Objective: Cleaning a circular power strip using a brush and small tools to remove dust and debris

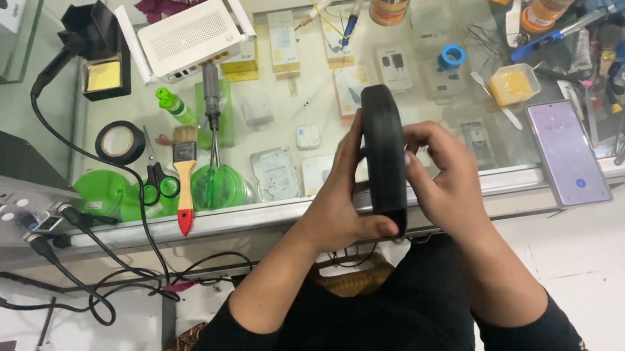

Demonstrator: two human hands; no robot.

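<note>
Both hands grip one black case (384, 153) edge-on: left hand (341, 199), right hand (443, 178). Phone (567, 151) lies at 3 o'clock on the worktop (285, 212).

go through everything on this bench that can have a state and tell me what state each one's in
Black device: held on edge, gripped from both sides.
Left hand: shut on the black device.
Right hand: shut on the black device.
Smartphone: lying flat, screen lit.
Scissors: blades closed.
Paintbrush: lying flat, red handle toward the edge.
Black tape roll: lying flat.
White router: antennas up.
</note>
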